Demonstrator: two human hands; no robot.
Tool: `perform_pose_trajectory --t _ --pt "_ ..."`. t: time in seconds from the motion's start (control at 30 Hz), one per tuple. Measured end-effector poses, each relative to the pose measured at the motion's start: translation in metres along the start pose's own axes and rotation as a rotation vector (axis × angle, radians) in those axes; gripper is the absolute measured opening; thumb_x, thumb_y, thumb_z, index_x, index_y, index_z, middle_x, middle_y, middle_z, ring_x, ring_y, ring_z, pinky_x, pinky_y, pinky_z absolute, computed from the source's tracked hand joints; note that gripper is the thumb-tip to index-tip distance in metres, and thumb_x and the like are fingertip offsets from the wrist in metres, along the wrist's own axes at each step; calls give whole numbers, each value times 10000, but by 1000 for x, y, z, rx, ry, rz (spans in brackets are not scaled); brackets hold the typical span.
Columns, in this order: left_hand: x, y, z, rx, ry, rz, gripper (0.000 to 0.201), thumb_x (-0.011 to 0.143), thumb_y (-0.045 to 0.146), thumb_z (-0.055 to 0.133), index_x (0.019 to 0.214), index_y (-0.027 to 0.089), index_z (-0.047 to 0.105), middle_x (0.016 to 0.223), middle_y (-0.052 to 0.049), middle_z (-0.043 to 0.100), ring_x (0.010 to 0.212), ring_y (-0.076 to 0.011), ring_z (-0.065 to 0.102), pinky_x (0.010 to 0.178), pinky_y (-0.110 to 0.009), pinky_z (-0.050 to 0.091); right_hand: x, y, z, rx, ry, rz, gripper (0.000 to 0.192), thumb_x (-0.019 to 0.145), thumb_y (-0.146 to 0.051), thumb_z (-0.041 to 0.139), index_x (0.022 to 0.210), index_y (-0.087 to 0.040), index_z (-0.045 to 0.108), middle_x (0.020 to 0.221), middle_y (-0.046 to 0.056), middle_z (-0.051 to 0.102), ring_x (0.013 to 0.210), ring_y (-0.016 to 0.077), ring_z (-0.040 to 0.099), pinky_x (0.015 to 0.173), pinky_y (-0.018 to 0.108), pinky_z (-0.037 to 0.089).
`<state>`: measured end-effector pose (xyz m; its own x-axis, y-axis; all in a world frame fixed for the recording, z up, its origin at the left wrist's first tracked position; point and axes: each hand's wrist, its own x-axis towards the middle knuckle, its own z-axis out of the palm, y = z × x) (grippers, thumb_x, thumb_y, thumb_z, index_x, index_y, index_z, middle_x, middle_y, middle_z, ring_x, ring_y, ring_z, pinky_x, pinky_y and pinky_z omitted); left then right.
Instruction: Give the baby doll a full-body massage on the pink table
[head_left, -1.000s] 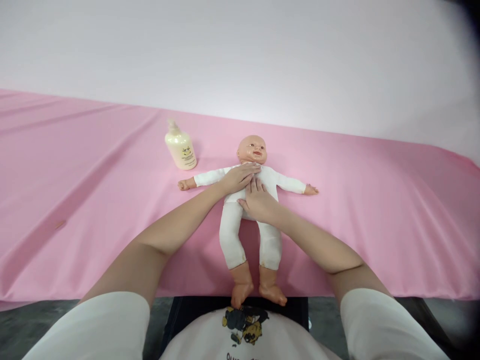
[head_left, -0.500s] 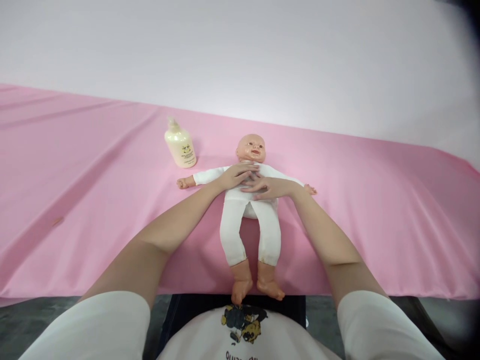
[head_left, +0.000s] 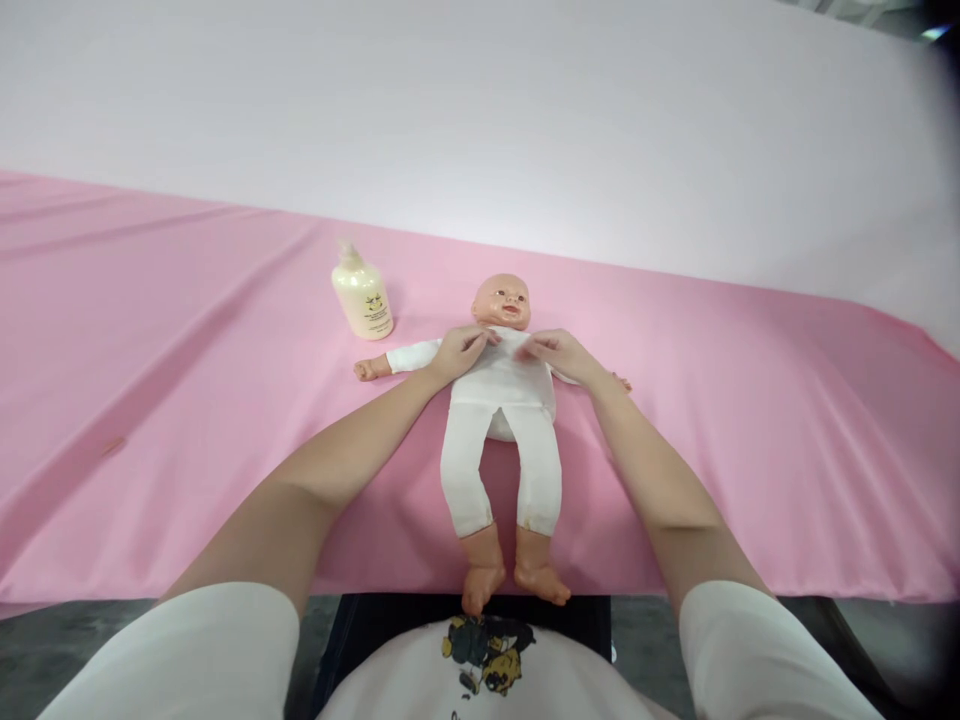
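Note:
A baby doll [head_left: 504,375] with a bald head and a white cloth body lies face up, its bare feet toward me. On the upper chest, near the shoulder at the picture's left, rests my left hand [head_left: 460,352], its fingers loosely bent inward and holding nothing. My right hand [head_left: 562,352] is at the opposite shoulder. Its fingers point inward over the chest, the tips slightly blurred by motion, and nothing shows in its grasp. A gap of white chest lies between the two hands. The doll's arms stretch out sideways, partly covered by my hands and wrists.
A cream-coloured pump bottle [head_left: 364,300] with a printed label stands left of the doll's head. Pink cloth [head_left: 187,400] covers the table, with folds on the left. A white surface [head_left: 450,120] rises behind it. The table's front edge is close to my body.
My hands, which lay overlapping with fingers spread on the middle of the doll's chest, have moved apart and up toward its shoulders. The doll and bottle stay in place.

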<state>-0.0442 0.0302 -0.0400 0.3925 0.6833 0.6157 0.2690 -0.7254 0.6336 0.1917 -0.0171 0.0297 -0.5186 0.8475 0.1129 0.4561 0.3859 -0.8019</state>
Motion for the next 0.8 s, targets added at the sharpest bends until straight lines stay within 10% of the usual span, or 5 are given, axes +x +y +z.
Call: perform_pose_trajectory --t 0.1,0.3,0.8 --pt "-2 15 3 165 -86 159 359 942 356 421 718 207 658 751 -87 708 790 -211 679 827 -385 559 5 0 23 -191 298 -201 653 984 -646 312 1301 -190 655 1396 105 625 1324 226 558 1162 407 402" --pt "-6 32 21 129 -369 362 293 890 252 471 966 228 752 988 -79 774 956 -239 710 901 -393 558 5 14 43 -327 80 -251 704 1036 -559 94 1414 -189 559 1471 71 568 1458 180 420 1243 413 302" --pt "0 0 6 53 -209 174 339 943 274 434 1113 178 712 1182 -115 739 1154 -236 676 1048 -405 514 11 34 32 -392 62 -316 622 1031 -513 234 1543 -191 375 1577 83 441 1469 200 396 1245 440 281"
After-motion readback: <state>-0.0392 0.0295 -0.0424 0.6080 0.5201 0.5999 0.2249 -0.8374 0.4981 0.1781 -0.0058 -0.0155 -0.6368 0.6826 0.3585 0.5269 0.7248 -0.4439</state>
